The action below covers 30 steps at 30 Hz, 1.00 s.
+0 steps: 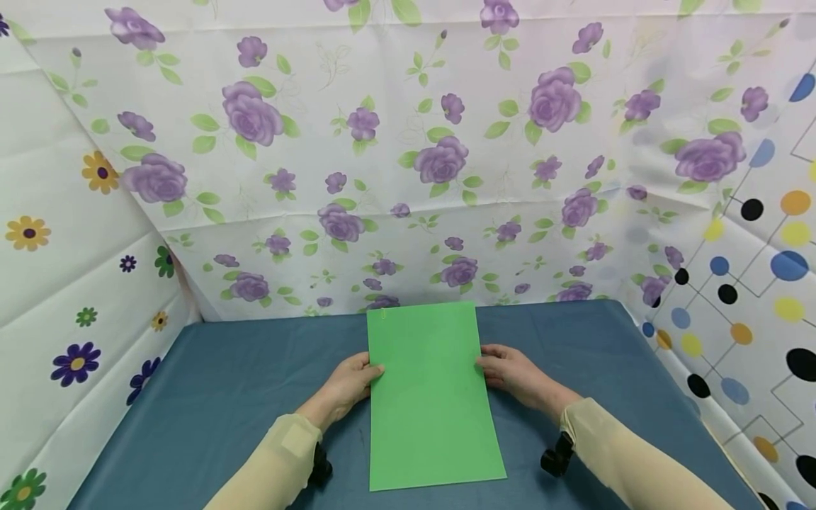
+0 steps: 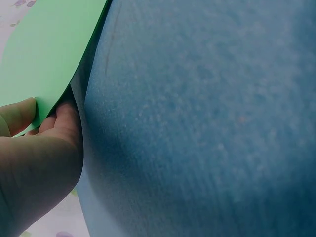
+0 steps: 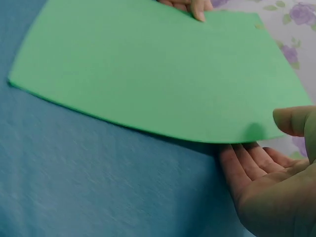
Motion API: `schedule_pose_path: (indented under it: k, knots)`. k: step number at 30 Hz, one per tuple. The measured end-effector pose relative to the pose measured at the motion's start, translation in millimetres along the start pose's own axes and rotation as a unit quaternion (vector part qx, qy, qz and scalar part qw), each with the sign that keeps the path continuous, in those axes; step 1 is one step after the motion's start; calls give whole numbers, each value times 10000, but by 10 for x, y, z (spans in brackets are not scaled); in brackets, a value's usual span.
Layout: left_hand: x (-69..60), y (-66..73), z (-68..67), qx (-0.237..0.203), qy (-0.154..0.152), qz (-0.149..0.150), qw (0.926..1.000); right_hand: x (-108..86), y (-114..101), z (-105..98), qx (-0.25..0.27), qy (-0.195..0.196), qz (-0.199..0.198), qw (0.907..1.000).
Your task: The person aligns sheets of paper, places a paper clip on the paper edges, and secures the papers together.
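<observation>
A rectangular green sheet (image 1: 427, 397), thin and smooth like card or paper, is held above the blue cloth with its far end against the floral backdrop. At its left edge my left hand (image 1: 347, 386) pinches it, thumb on top and fingers beneath, as the left wrist view confirms. By the right edge is my right hand (image 1: 519, 375). Its fingers (image 3: 247, 165) reach straight under the sheet, while the thumb (image 3: 291, 121) stands over the top face, seemingly a little apart from it. A small yellowish mark (image 1: 384, 314) shows near the sheet's far left corner.
Blue cloth (image 1: 255, 397) covers the table. Behind it hangs a white sheet with purple roses (image 1: 443, 159). White patterned sheets close off the left (image 1: 70, 297) and right (image 1: 758, 312) sides. Small black devices (image 1: 557, 455) sit at both wrists.
</observation>
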<state>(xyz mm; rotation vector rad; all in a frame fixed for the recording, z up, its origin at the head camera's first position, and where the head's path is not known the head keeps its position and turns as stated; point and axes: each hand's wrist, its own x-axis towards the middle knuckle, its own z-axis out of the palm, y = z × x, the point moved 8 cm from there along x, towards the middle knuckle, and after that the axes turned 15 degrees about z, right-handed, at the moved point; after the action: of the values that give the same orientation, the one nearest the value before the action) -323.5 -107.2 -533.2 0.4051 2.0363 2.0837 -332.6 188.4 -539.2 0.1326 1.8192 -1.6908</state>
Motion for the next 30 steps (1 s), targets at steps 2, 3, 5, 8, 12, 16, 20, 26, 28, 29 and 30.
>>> schedule_pose_path:
  k: [2,3,5,8,12,16,20,26,28,29,30]
  knots:
    - [1,4,-1,-4,14,-29,10000,-22,37,50,37,-94,13,9999]
    - [1,8,-1,-3,11,-29,10000,-34,49,71,34,-133,-1,9999]
    - [0,20,3,0,-6,-20,10000,-56,68,100,24,-150,-14,9999]
    - [-2,42,8,0,-24,20,10000,-74,88,127,-43,-138,-48,9999]
    - [0,61,16,-28,-37,38,10000,-78,107,147,-48,-101,-73,9999]
    - [2,69,20,-43,-38,37,10000,-85,121,156,-54,-36,-69,10000]
    - [5,64,18,-42,-18,19,10000,-100,134,159,-82,75,-40,9999]
    - [20,39,6,-57,-2,-6,10000,-93,150,151,-7,259,-4,9997]
    - [14,39,8,-84,-9,-20,10000,-84,164,144,38,342,20,9994]
    - [8,44,11,-101,-6,-28,9999,-81,171,141,66,384,34,9992]
    - [2,48,14,-121,-15,-34,9999,-80,178,140,98,423,51,9990]
